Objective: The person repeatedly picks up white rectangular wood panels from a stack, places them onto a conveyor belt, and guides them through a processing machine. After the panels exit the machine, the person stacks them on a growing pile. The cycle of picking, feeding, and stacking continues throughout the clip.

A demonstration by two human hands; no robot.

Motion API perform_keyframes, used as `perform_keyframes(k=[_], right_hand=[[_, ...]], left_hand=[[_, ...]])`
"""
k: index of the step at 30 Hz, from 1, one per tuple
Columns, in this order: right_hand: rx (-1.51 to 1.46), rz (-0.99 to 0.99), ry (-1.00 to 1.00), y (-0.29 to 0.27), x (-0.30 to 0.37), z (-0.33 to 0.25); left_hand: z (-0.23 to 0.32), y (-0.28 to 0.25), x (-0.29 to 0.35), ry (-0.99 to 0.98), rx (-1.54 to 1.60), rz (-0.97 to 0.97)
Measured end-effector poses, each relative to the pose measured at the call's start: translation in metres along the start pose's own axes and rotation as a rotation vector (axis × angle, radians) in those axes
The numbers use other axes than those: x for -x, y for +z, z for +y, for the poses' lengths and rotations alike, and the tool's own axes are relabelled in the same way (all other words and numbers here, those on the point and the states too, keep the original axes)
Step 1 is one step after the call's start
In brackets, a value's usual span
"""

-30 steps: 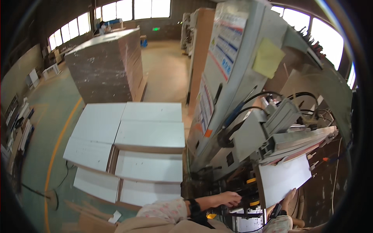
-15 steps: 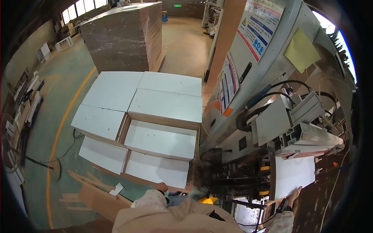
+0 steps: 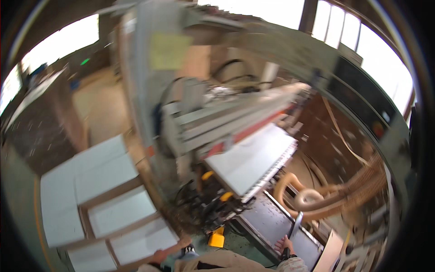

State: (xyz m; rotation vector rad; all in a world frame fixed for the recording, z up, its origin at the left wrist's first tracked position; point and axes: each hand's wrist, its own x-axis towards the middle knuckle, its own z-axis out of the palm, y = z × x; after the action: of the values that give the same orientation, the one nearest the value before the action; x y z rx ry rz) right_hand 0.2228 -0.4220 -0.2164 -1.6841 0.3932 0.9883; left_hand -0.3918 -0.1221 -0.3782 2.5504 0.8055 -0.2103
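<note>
My left hand (image 3: 158, 256) is low in the picture, beside the near edge of the stacked white panels (image 3: 142, 238). Blur hides how its fingers lie. Over the dark flat bed of the machine (image 3: 267, 213) is my right hand (image 3: 284, 245), next to a slim grey metal piece (image 3: 297, 224). Whether the fingers grip that piece or only touch it is too smeared to tell. A white board (image 3: 253, 158) lies on the machine under its long beam (image 3: 235, 122), apart from both hands.
Ribbed tan hoses (image 3: 312, 197) coil to the right of the machine. A yellow pedal-like piece (image 3: 216, 237) sits on the floor by my feet. A tall wrapped stack (image 3: 47, 120) stands at the far left. A brown board (image 3: 330, 251) leans at the lower right.
The view has swung right, toward the machine. My right hand has left the white board's edge and come to the slim grey piece. My left hand stays by the stacked panels.
</note>
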Motion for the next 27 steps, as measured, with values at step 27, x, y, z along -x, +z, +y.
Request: perform_keyframes(k=[27], right_hand=[[-0.655, 0.232, -0.183, -0.070, 0.152, 0.127]], left_hand=[[0.407, -0.452, -0.415, 0.282, -0.403, 0.225]])
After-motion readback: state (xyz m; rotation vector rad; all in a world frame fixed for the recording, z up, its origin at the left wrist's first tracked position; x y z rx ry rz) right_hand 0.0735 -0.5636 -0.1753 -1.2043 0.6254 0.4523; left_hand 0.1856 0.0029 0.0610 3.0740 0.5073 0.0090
